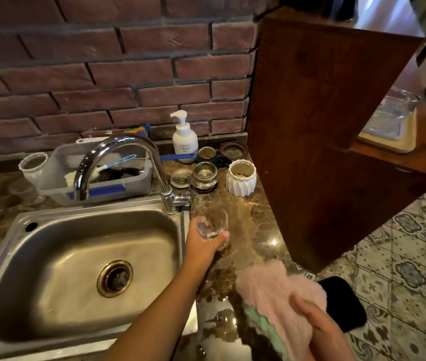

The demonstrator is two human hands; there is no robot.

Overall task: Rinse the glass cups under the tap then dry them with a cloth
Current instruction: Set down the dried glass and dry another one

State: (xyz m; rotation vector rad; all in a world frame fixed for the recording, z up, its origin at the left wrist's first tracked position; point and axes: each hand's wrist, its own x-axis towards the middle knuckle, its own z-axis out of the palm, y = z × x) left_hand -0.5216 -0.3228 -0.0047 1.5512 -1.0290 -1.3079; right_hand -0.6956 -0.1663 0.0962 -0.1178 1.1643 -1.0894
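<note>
The glass cup (212, 226) is in the left hand (202, 242), whose fingers curl round it from below and from the side. It hangs over the brown marble surface (254, 217), just right of the sink's (50, 256) right rim and just in front of the tap's (118, 157) base. The right hand (313, 317) is well apart from it, low and to the right. It grips a bunched pink cloth (269, 293) with a green edge, which lies partly on the front edge of the surface. The cup and the cloth do not touch.

The tap's spout arches left over the basin, away from the cup. Behind the cup on the surface stand a metal strainer cup (204, 175), a flat metal lid (180, 177) and a white ribbed pot (241, 178), with a white pump bottle (184, 139) further back against the brick wall (102, 74). A grey plastic tub (128, 188) holding brushes sits behind the sink, with a clear plastic cup (33, 165) to its left. A dark wooden cabinet (323, 126) closes off the surface on the right, with patterned floor tiles (402, 256) beyond it.

The cup is tilted, and its long axis runs from the palm away toward the wall and a little to the right. Because the glass is clear, I cannot tell which end is the mouth.
</note>
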